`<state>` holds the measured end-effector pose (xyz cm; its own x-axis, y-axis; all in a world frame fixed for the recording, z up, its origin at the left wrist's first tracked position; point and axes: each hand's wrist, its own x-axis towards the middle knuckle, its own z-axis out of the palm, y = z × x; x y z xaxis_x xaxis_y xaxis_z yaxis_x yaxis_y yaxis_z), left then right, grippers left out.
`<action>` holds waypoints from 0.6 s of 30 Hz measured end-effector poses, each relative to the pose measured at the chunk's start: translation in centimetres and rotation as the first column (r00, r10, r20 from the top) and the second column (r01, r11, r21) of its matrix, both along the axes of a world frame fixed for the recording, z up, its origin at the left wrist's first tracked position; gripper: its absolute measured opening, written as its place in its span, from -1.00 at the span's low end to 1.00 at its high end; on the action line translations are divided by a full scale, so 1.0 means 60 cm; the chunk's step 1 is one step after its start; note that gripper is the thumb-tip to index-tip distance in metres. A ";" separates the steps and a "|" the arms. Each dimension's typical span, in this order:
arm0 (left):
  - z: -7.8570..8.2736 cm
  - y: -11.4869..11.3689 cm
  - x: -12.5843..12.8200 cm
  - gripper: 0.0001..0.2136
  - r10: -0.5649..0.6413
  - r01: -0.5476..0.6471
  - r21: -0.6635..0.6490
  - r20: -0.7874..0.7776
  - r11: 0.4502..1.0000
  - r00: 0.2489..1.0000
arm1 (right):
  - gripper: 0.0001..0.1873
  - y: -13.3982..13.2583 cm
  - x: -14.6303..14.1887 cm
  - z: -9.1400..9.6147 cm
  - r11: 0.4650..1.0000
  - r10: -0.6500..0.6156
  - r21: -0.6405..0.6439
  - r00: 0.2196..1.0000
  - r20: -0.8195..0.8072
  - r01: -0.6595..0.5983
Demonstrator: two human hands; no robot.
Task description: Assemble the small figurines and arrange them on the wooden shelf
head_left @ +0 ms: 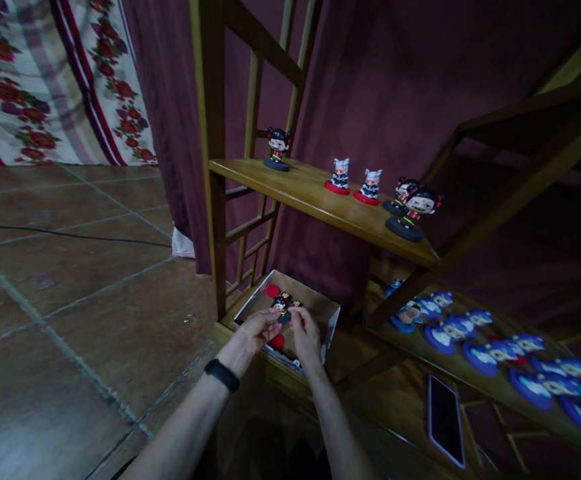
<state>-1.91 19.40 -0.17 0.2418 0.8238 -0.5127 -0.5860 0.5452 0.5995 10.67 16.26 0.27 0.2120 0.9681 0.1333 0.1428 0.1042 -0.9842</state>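
Tiered wooden shelf [307,185] before a dark curtain [380,87]: left hand [259,329] and right hand [305,331] with fingers nearly closed, pinching a black-haired figurine [281,305] from both sides over an open box [321,308], presumably two-handed to steady something so small.

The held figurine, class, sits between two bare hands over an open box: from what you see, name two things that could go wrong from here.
1. The small dark-haired figurine is held by the fingertips of the left hand and right hand; it could slip and knock the red pieces in the box.
2. The front figurine stands close to the upper shelf's edge; a bump might topple it.
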 end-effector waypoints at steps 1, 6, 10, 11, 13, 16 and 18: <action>-0.001 0.001 -0.001 -0.84 -0.003 0.003 -0.001 -0.001 1.000 1.000 | -0.78 0.000 0.000 -0.001 1.000 0.003 0.010 1.000 0.024 -0.003; -0.004 0.004 -0.002 -0.86 0.013 -0.014 -0.004 -0.051 1.000 0.999 | -0.78 0.003 -0.001 -0.009 0.997 0.025 0.070 0.992 0.127 -0.034; -0.003 0.004 0.000 -0.88 0.036 -0.032 0.037 -0.099 0.999 0.994 | -0.77 0.008 0.000 -0.021 0.996 0.021 0.088 0.990 0.136 -0.033; -0.003 0.004 0.000 -0.88 0.043 -0.039 0.042 -0.107 0.998 0.993 | -0.76 0.009 0.000 -0.024 0.995 0.019 0.090 0.992 0.125 -0.030; -0.002 0.004 0.002 -0.88 0.057 -0.051 0.049 -0.123 0.998 0.991 | -0.74 0.012 0.001 -0.029 0.996 0.019 0.089 0.994 0.105 -0.029; 0.000 0.002 0.003 -0.86 0.083 -0.074 0.067 -0.152 0.995 0.985 | -0.73 0.016 0.003 -0.034 0.997 0.026 0.071 0.995 0.100 -0.033; 0.001 0.002 0.004 -0.84 0.112 -0.096 0.096 -0.179 0.991 0.977 | -0.73 0.017 0.005 -0.034 0.998 0.028 0.059 0.995 0.101 -0.034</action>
<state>-1.66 19.51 -0.11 0.0608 0.8825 -0.4664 -0.5128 0.4285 0.7439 10.95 17.30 -1.76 0.1649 0.9635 0.2108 0.2359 0.1689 -0.9570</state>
